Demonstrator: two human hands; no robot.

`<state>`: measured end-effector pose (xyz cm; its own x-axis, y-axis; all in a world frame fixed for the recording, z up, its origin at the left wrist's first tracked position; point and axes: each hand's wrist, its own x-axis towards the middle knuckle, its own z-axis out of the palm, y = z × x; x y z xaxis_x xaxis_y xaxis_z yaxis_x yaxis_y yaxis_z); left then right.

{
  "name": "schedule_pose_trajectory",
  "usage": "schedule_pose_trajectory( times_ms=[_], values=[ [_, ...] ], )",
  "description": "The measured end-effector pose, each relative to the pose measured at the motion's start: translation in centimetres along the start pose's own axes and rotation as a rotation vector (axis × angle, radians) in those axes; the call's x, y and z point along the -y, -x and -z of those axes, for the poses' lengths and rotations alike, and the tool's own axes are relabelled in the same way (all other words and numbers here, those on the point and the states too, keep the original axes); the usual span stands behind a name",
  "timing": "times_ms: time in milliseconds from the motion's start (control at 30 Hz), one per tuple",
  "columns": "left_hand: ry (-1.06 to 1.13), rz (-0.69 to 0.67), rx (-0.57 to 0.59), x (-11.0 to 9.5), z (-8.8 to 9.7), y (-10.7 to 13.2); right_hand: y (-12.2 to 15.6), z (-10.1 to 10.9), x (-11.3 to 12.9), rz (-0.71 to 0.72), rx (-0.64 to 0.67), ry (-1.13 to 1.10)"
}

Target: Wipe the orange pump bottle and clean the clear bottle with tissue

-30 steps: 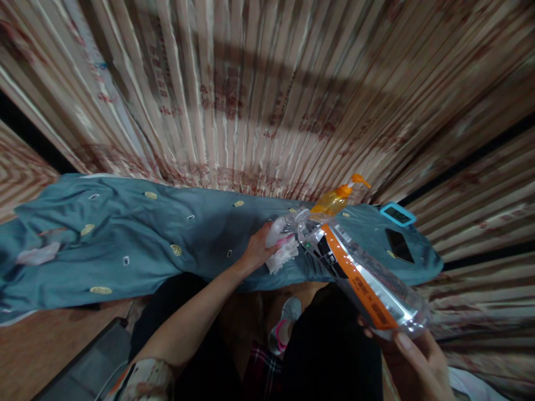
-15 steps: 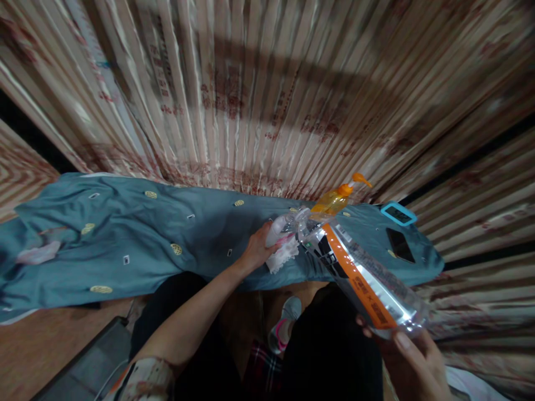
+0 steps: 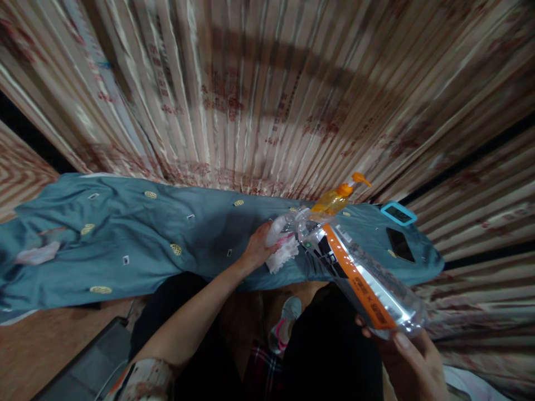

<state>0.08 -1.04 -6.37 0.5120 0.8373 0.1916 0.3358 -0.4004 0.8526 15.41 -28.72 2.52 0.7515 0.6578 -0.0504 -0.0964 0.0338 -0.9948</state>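
Observation:
My left hand [image 3: 258,246] is closed around a small white cloth piece [image 3: 283,257] with pink in it and a frilly, lacy edge. This cloth lies against the neck end of a large clear plastic bottle [image 3: 355,273] with an orange, black and silver label. Whether the neck is inside the cloth or only touching it, I cannot tell. My right hand [image 3: 416,356] grips the bottle's base at lower right. The bottle is tilted, its neck up and to the left. Just behind the neck is an orange pump bottle [image 3: 334,199] with yellow liquid, partly hidden.
A long board covered in teal cloth [image 3: 209,223] runs across in front of me. On its right end are a blue-framed device [image 3: 398,213] and a dark phone [image 3: 400,245]. A pale pinkish cloth [image 3: 39,253] lies at its left end. Patterned curtains [image 3: 251,100] hang behind.

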Motion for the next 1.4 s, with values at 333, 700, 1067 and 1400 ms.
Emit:
schedule_pose_trajectory(
  times_ms=[333,700,1067,1400],
  values=[
    [0.009,-0.061,-0.036,0.5,-0.2,-0.2,-0.7,1.4,-1.1,0.047,0.037,-0.023],
    [0.014,-0.022,-0.038,0.5,-0.2,-0.1,0.2,-0.3,0.2,-0.016,-0.025,-0.049],
    [0.005,-0.049,-0.031,0.7,-0.2,-0.1,-0.4,0.7,-0.4,0.025,0.015,-0.038],
    [-0.011,-0.026,-0.029,0.3,-0.2,-0.2,0.4,-1.0,1.0,-0.018,-0.079,-0.027]
  ],
)
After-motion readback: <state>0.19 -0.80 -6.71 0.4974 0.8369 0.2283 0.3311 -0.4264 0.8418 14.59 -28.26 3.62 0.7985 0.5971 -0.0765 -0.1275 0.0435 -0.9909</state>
